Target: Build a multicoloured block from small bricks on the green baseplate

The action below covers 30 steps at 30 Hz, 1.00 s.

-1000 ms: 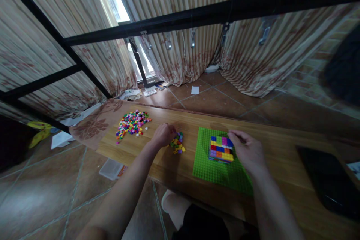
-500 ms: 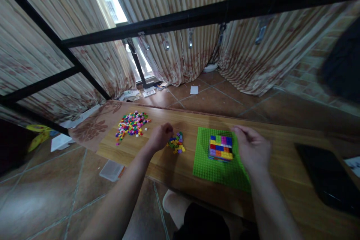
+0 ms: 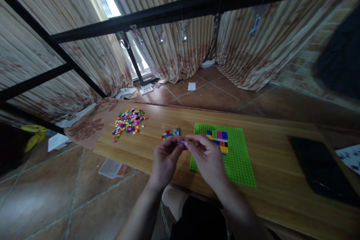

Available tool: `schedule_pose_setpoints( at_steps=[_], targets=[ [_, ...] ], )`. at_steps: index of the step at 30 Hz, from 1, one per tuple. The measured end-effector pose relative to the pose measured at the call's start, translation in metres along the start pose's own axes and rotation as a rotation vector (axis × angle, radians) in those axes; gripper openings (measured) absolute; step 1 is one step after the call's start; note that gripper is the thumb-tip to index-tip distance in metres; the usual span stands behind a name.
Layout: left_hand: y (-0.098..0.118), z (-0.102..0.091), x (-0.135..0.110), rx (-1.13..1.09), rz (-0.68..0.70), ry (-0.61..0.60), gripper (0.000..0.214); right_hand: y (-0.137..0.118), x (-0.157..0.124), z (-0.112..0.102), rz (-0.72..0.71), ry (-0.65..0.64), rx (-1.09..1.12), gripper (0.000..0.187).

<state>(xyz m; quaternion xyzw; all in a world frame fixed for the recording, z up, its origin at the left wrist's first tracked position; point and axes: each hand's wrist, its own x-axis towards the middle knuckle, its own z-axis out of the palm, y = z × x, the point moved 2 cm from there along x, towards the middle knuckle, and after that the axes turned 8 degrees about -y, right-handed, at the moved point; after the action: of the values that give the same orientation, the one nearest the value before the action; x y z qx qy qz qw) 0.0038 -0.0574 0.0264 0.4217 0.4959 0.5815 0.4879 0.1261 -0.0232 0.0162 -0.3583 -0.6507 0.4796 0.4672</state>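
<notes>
My left hand point(image 3: 165, 157) and my right hand point(image 3: 206, 155) meet above the near edge of the wooden table point(image 3: 275, 191), fingertips pinched together on a tiny purple brick point(image 3: 183, 141). Just beyond them lies a small heap of coloured bricks point(image 3: 170, 133). A green baseplate point(image 3: 239, 157) lies to the right, and a multicoloured block of stacked bricks point(image 3: 221, 140) stands on it, partly hidden by my right hand. A larger pile of loose bricks point(image 3: 128, 122) lies at the table's far left.
A black flat device point(image 3: 320, 172) lies on the table at the right. A black metal frame point(image 3: 197, 5) crosses overhead. Curtains hang behind, and papers and a clear plastic box point(image 3: 112, 168) lie on the tiled floor.
My left hand left the small heap and my right hand left the stacked block. Both came together in front of me, pinching a small brick.
</notes>
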Motion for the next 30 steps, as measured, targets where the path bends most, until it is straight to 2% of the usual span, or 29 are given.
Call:
schedule_pose_setpoints(
  at_steps=[4,10,14,17,20,22,26,30],
  targets=[
    [-0.002,0.003,-0.003,0.027,0.02,0.035,0.018,0.009,-0.001,0.008,0.043,-0.02,0.104,0.012],
    [-0.032,-0.002,-0.008,-0.112,-0.04,0.216,0.017,0.022,-0.007,0.027,0.171,0.03,0.017,0.014],
    [-0.049,-0.021,-0.01,-0.331,-0.113,0.355,0.025,0.037,-0.007,0.03,0.234,0.087,-0.026,0.018],
    [-0.054,-0.04,-0.015,-0.283,-0.16,0.402,0.03,0.045,-0.002,0.028,0.177,0.04,-0.263,0.015],
    [-0.057,-0.053,-0.02,-0.145,-0.24,0.386,0.033,0.05,0.006,0.029,0.103,-0.016,-0.54,0.017],
    [-0.059,-0.056,-0.019,-0.086,-0.273,0.347,0.029,0.053,0.012,0.03,0.078,-0.034,-0.64,0.019],
    [-0.064,-0.057,-0.008,0.03,-0.283,0.25,0.015,0.057,0.022,0.029,0.082,-0.083,-0.715,0.019],
    [-0.069,-0.058,0.003,0.194,-0.228,0.163,0.011,0.055,0.021,0.028,0.061,-0.158,-0.684,0.021]
  ],
)
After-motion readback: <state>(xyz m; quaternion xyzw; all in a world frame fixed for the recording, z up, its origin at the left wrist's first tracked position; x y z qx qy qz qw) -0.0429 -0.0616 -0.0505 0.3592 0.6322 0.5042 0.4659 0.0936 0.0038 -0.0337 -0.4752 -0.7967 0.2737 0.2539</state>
